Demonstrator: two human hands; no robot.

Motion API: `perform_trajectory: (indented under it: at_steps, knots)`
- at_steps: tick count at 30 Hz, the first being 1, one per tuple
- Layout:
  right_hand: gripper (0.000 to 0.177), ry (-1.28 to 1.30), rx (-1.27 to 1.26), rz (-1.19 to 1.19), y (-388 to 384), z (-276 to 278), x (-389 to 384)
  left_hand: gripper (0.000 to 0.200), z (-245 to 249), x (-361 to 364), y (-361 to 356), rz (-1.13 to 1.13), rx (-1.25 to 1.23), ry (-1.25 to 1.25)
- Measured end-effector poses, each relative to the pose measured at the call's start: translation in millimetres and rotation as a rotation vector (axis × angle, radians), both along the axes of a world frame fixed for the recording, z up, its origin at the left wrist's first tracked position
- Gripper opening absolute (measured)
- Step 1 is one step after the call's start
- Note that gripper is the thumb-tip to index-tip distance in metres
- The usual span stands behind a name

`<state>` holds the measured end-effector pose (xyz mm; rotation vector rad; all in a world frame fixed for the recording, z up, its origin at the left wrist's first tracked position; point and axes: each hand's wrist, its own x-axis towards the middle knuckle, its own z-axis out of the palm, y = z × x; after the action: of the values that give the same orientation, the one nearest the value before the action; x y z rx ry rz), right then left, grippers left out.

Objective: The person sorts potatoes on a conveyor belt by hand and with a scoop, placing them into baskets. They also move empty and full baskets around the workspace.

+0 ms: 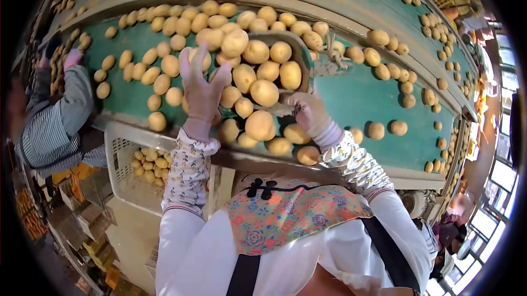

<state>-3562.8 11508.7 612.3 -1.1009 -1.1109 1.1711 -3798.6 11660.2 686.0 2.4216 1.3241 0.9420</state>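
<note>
left hand (202, 92): wide open in a pinkish glove, fingers spread and pointing up the belt. It's flat over the heap and gripping nothing.
right hand (306, 112): also gloved, fingers curled under with the knuckles toward the camera. It sits at the near edge of the heap, but honestly I can't tell if there's anything inside the curl.
potatoes (264, 92): a big yellow pile bunched up between the two hands, right in the middle of the belt. More are scattered loose to both sides.
nearest spuds: one large potato (260, 125) lies in the gap between the wrists, and a few more sit along the belt's near lip.
green belt (357, 98): runs left to right in front of the person, with a bare patch just to the right of the right hand.
curved guide (302, 54): a pale strip bending around the far right side of the heap, with potatoes pressed up against it.
white crate (118, 153): below the belt edge on the left, with some potatoes in it.
co-worker: a striped sleeve (55, 120) at the far left, and their own gloved hand (72, 58) is up by the belt edge, well apart from the heap.
far lane (395, 0): another run of potatoes behind the green belt.
</note>
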Motion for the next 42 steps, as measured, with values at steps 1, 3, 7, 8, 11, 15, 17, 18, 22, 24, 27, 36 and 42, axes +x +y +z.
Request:
perform_trajectory:
  at_steps: [1,3,7,8,11,15,17,18,22,24,27,36,42]
  knots:
    - [0.014,0.077,0.023,-0.011,21.0,42.3,-23.6,0.061,21.7,-4.0,4.7,0.085,-0.114,-0.167]
    - [0.018,0.142,-0.014,-0.009,46.8,100.6,-69.2,0.063,53.6,-31.8,6.3,0.163,0.002,-0.153]
    - [0.044,0.052,-0.122,0.089,52.9,152.6,-186.5,0.045,71.8,-168.2,-20.3,0.324,-0.076,-0.522]
    - [0.052,-0.039,-0.159,0.196,52.4,158.8,-214.1,0.046,65.5,-208.9,-35.4,0.407,-0.154,-0.659]
    - [0.070,-0.138,-0.023,0.479,53.1,165.7,-298.4,0.048,39.8,-328.9,-102.8,0.769,-0.256,-0.760]
    - [0.076,-0.258,0.502,0.479,69.5,157.4,-275.4,0.051,-2.4,-428.4,-146.2,1.178,-0.303,-0.464]
    - [0.084,-0.327,0.477,0.260,66.8,128.2,-228.2,0.052,-9.6,-407.8,-113.4,1.098,-0.204,-0.228]
    - [0.077,-0.403,0.386,0.130,63.3,117.5,-189.5,0.053,-10.5,-379.7,-86.1,0.956,-0.155,-0.177]
    - [0.051,-0.569,-0.171,-0.636,-50.0,113.7,53.1,0.061,-11.3,-256.8,-10.9,0.436,-0.235,0.042]
    - [0.039,-0.356,-0.396,-1.057,-153.2,129.3,160.6,0.064,-30.9,-228.2,10.4,0.316,-0.297,0.093]
    - [0.026,-0.053,-0.577,-1.481,-291.5,136.5,243.3,0.067,-66.4,-208.2,39.2,0.387,-0.379,0.112]
    - [0.014,-0.354,-0.565,-0.732,-219.8,44.8,220.7,0.058,-60.0,-98.2,80.0,0.123,-0.587,-0.662]
    - [0.023,0.169,-0.610,-0.573,-16.5,43.0,115.9,0.063,-76.0,-82.1,86.2,-0.080,-0.254,-0.221]
